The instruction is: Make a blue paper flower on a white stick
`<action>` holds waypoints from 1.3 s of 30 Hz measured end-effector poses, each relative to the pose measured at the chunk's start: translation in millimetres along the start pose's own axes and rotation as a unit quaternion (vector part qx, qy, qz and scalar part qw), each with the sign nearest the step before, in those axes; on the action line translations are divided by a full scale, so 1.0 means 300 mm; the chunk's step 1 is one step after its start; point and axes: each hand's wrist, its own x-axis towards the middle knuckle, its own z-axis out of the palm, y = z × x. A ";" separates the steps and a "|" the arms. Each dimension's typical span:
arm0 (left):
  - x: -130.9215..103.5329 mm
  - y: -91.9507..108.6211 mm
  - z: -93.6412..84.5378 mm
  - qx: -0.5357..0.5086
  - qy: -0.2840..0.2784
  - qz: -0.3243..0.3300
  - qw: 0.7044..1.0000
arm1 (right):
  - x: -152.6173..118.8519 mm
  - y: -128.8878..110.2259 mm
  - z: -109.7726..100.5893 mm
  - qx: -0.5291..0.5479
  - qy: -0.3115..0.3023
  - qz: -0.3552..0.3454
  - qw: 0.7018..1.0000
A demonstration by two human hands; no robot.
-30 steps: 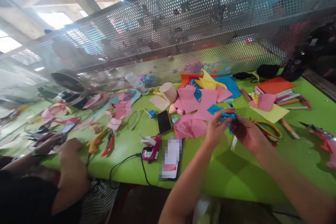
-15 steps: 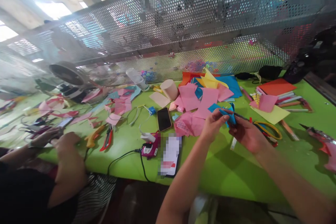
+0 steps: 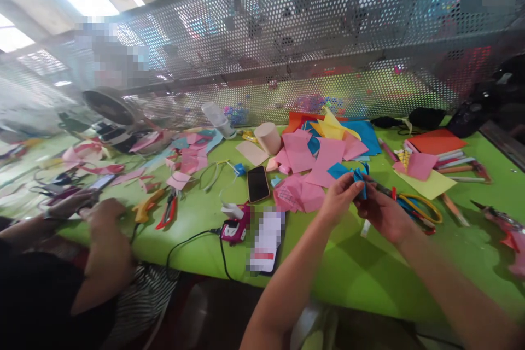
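Between my two hands is a folded piece of blue paper (image 3: 360, 176), held above the green table (image 3: 340, 279). My left hand (image 3: 341, 197) pinches its left side with thumb and fingers. On the other side, my right hand (image 3: 381, 209) has its fingers closed on the same piece, the fingertips partly hidden behind it. Just left of the hands lie crumpled and flat pink sheets (image 3: 301, 194). Yellow-handled scissors (image 3: 422, 208) rest to the right of my right hand.
Phones (image 3: 258, 184) lie left of my arms beside a magenta power strip (image 3: 235, 227). A yellow glue gun (image 3: 148, 206) and red cutters (image 3: 167, 212) sit further left, near a co-worker's hands (image 3: 100, 210). A perforated metal screen (image 3: 287, 60) stands behind; pliers (image 3: 492, 212) lie far right.
The blue paper has turned between my fingers, its folds now standing more upright. My left hand has shifted slightly right. The whole view has moved a little.
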 end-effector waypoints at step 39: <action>-0.019 0.008 0.013 0.416 -0.112 0.084 0.899 | -0.088 -0.208 -0.066 -0.500 0.064 -0.305 0.808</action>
